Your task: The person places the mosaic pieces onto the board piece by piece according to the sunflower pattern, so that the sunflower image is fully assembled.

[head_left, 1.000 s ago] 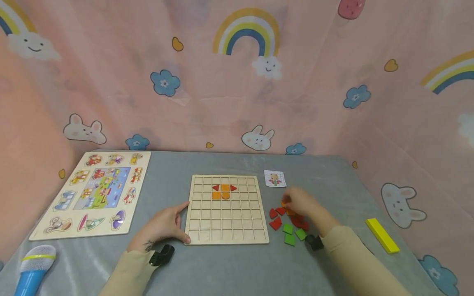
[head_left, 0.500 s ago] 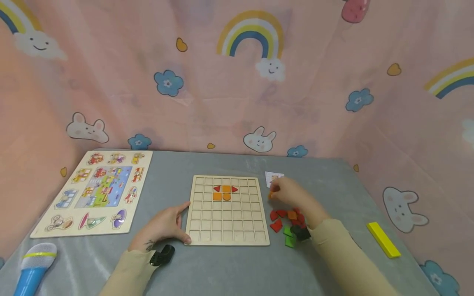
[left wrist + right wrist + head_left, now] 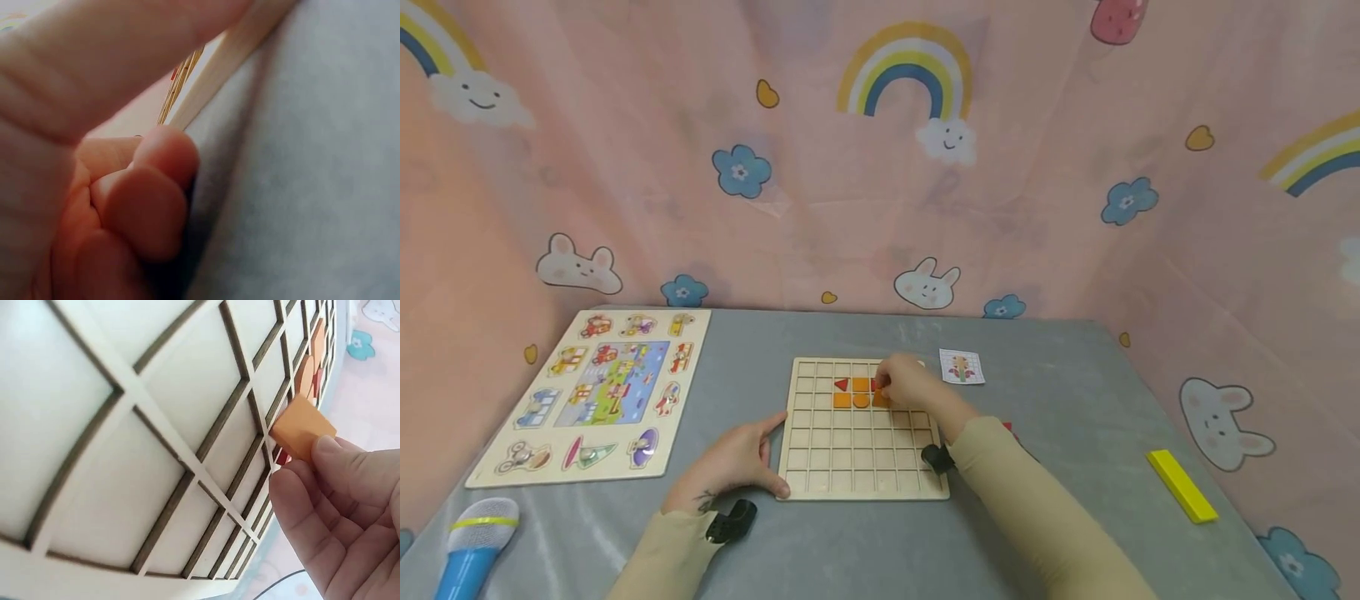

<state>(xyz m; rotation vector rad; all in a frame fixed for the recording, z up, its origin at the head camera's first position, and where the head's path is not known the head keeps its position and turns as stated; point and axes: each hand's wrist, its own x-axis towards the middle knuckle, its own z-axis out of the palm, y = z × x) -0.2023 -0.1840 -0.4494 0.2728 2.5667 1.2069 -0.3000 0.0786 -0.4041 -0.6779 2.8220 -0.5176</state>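
Note:
A wooden grid board (image 3: 853, 458) lies flat on the table. My left hand (image 3: 741, 457) rests against its left edge, the thumb at the near corner and the index finger farther up. Over the upper part of the board, my right hand (image 3: 916, 387) pinches an orange square tile (image 3: 303, 427) between thumb and fingers. In the right wrist view this tile is tilted at the grid. Beside it sit an orange round piece (image 3: 861, 401), orange squares (image 3: 842, 400) and a red triangle (image 3: 842, 384). Another red triangle is partly hidden by my right fingers.
A small pattern card (image 3: 962, 367) lies right of the board. The right sleeve mostly covers the loose pieces, with a bit of red (image 3: 1008, 427) showing. A picture puzzle (image 3: 572, 450) and a toy microphone (image 3: 478, 542) are left; a yellow bar (image 3: 1182, 486) is far right.
My right hand took an orange tile from the loose pieces and carried it left, past the card, onto the board. My left hand has stayed at the board's edge.

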